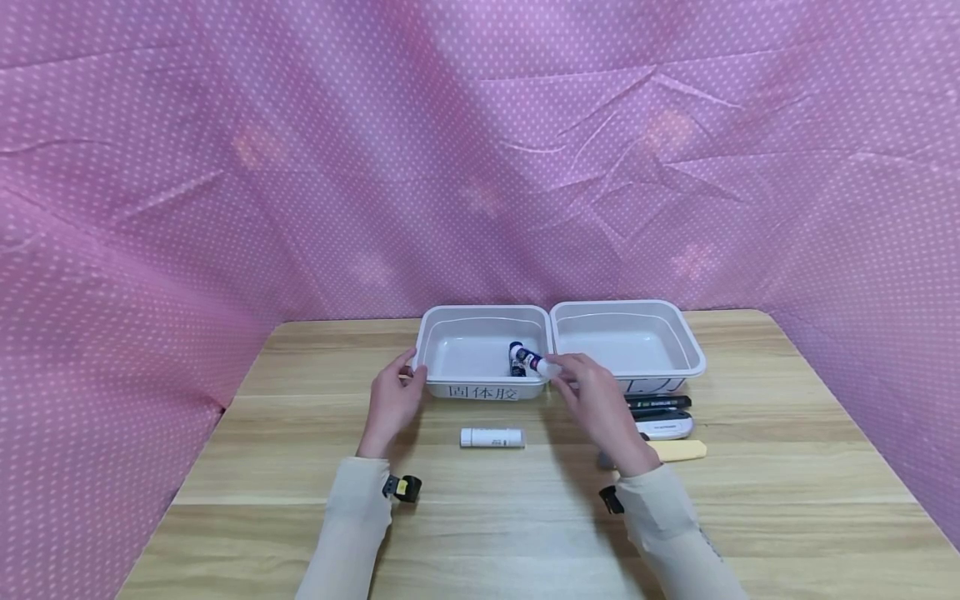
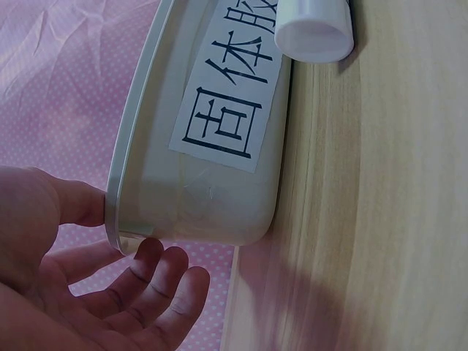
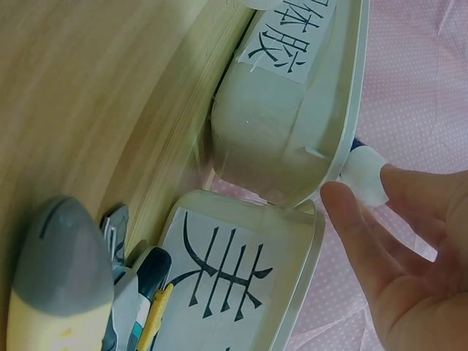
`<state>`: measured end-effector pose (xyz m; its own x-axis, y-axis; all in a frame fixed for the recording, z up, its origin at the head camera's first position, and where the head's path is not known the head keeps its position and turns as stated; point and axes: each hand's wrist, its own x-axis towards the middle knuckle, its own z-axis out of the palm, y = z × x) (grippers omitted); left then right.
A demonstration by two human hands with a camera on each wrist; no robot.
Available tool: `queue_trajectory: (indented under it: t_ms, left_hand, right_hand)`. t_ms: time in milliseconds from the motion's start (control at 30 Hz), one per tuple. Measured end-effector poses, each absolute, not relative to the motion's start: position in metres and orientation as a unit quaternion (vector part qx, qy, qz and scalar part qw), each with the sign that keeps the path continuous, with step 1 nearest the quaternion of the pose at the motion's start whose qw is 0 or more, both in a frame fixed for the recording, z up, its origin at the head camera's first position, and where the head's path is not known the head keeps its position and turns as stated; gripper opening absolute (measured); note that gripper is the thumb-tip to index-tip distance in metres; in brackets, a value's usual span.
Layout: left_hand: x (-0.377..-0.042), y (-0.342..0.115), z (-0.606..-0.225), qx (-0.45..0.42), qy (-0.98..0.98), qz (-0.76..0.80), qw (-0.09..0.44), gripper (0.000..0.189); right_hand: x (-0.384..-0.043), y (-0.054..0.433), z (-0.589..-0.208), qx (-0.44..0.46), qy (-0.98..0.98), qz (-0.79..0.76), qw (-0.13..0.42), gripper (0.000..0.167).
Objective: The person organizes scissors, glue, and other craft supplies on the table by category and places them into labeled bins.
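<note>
My left hand (image 1: 393,400) pinches the left end of a white plastic bin (image 2: 212,208), thumb on the rim and index finger beneath it. The bin's front bears a paper label (image 1: 483,393) with black characters. Over the bin's right end, my right hand (image 1: 596,408) holds a dark blue and white glue stick (image 1: 529,358) by its white end (image 3: 365,177), between thumb and fingers. Another dark glue stick (image 1: 516,367) lies inside the bin, partly covered by the held one. A white glue stick (image 1: 491,437) rests on the table in front.
A second white bin (image 1: 626,340) with a label stands against the first on the right. Before it lie a black item (image 1: 663,402), a white and black one (image 1: 666,428) and a yellow and grey tool (image 1: 681,451). Pink dotted cloth (image 1: 480,167) hangs behind the wooden table (image 1: 247,483).
</note>
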<state>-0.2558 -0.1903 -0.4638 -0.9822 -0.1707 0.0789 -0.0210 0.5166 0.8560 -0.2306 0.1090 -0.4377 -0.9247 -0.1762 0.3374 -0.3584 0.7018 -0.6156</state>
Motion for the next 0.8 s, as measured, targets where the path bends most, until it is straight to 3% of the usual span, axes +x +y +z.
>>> queue_trajectory:
  t_ms: [800]
  left_hand:
    - [-0.2557, -0.1906, -0.4647, 0.051, -0.864, -0.496, 0.074, 0.050]
  right_hand:
    - [-0.2287, 0.1113, -0.4364, 0.175, -0.912, 0.347, 0.129, 0.038]
